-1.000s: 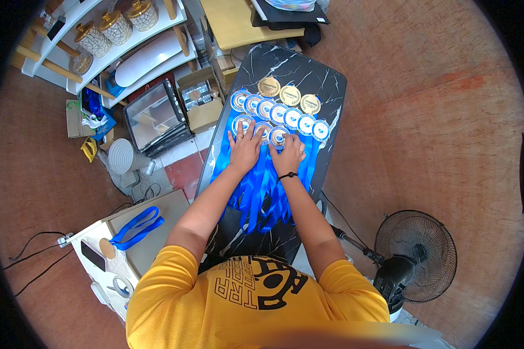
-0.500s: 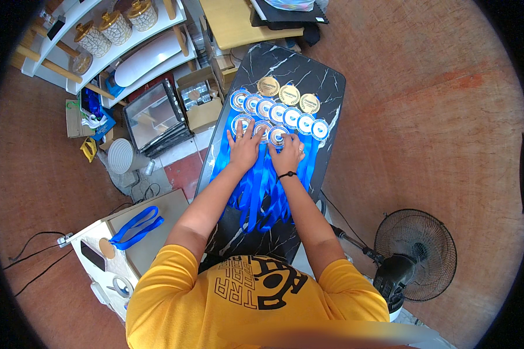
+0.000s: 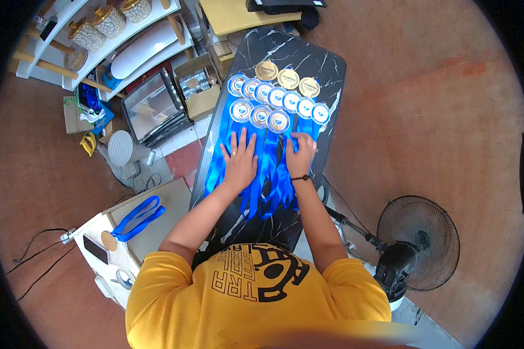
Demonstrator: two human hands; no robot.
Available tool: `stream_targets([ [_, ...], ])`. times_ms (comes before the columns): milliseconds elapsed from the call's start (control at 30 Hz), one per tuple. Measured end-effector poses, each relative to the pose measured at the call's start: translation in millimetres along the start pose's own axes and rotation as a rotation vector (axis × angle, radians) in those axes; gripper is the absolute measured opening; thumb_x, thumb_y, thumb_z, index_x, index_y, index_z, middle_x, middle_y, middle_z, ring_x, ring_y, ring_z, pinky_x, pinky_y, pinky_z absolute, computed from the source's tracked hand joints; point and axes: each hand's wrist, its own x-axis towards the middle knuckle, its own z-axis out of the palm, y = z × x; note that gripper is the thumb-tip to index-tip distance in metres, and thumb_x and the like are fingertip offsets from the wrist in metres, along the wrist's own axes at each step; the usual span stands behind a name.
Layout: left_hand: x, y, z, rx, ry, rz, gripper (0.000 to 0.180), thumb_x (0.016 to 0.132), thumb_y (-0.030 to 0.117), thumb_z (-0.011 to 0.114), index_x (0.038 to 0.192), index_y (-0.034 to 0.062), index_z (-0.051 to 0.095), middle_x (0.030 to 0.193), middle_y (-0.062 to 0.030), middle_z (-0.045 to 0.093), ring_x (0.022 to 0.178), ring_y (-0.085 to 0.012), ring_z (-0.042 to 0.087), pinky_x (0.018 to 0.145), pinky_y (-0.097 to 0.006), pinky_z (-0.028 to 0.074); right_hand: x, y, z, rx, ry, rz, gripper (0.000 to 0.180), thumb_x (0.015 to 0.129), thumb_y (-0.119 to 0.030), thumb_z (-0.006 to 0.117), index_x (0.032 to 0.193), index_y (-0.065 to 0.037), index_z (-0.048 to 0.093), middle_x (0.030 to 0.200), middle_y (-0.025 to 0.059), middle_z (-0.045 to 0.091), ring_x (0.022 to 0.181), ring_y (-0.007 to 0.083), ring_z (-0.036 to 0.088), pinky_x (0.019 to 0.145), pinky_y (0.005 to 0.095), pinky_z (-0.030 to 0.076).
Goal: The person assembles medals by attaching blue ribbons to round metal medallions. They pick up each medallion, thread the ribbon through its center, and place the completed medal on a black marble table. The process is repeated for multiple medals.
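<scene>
— Where are our hands?
— Left hand (image 3: 239, 161) lies flat with fingers spread on the blue ribbons (image 3: 262, 174); right hand (image 3: 301, 157) has fingers curled, pressing them. The medals (image 3: 273, 99) sit just beyond our fingertips.
— Risk?
— Dragging the ribbons could pull the rows crooked, we reckon.

Medals (image 3: 276, 96) rowed on table (image 3: 332, 64); fan (image 3: 416, 244) right.

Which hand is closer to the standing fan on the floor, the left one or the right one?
The right hand. It rests on the blue ribbons at the table side facing the fan. The left hand lies flat on the ribbons farther from the fan.
</scene>
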Motion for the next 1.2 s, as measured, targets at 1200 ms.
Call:
stream_targets([
  [1200,-173.8,52.5,-104.2,0.279,-0.346,-0.037,0.031,0.084,0.033,0.067,0.1,0.0064,0.068,0.113,-0.0126,0.057,0.112,-0.0306,0.051,0.09,-0.049,0.037,-190.7,-67.9,-94.1,0.272,-0.595,-0.17,0.021,0.082,-0.01,0.067,0.101,-0.001,0.063,0.112,0.0188,0.058,0.103,0.0392,0.058,0.089,0.0446,0.049],
])
